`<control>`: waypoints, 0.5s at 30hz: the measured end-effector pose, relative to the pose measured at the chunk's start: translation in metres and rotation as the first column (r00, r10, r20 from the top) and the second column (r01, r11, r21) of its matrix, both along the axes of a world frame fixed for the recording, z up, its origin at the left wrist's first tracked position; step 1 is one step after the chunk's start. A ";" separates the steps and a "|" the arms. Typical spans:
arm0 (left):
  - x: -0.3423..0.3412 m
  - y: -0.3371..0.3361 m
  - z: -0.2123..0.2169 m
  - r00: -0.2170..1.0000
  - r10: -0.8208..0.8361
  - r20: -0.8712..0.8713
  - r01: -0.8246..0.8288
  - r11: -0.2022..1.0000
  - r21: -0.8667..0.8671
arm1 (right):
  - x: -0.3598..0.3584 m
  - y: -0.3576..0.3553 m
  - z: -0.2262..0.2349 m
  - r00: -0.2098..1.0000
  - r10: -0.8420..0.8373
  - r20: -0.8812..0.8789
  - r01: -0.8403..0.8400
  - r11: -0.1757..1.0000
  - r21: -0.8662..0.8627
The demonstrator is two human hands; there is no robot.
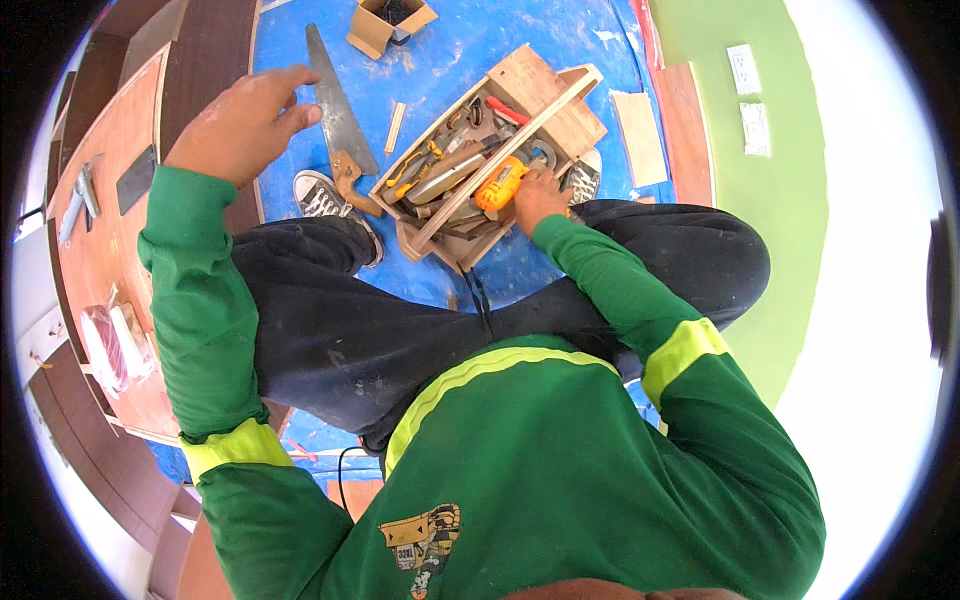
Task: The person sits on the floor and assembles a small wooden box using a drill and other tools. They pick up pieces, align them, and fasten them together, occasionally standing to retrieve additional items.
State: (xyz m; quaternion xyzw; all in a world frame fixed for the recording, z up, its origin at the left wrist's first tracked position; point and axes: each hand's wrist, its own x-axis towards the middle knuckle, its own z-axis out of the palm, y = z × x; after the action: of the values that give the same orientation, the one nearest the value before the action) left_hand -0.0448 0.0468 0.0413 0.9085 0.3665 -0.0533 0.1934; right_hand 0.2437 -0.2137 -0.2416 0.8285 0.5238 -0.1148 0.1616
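Observation:
My left hand [243, 122] is raised over the blue sheet, thumb and fingers apart, with nothing in it. Just beside its fingertips is the blade of a handsaw [340, 108], which lies with its wooden handle against the toolbox. My right hand [541, 198] reaches into the open wooden toolbox [535, 92], fingers curled down beside a yellow tool [501, 184]. Its fingertips are hidden, so what they grip does not show. Several hand tools crowd the box, among them yellow-and-black pliers [418, 170] and a red-handled tool [507, 110].
A small cardboard box [372, 30] stands beyond the saw. Wood strips [396, 127] and a wood offcut [640, 138] lie on the blue sheet [560, 30]. To the left, a wooden board [125, 235] carries several items. A green wall [720, 210] rises on the right.

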 end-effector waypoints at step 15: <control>0.018 0.020 -0.019 0.984 -0.009 -0.176 -0.008 0.995 -0.095 | -0.006 -0.015 -0.036 0.772 -0.068 -0.632 0.040 0.997 -0.059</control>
State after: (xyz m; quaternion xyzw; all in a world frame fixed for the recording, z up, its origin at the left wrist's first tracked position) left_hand -0.0269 0.0670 0.0220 0.8900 0.3791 -0.1508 0.2036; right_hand 0.2380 -0.2292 -0.2777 0.7528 0.5209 -0.4024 -0.0102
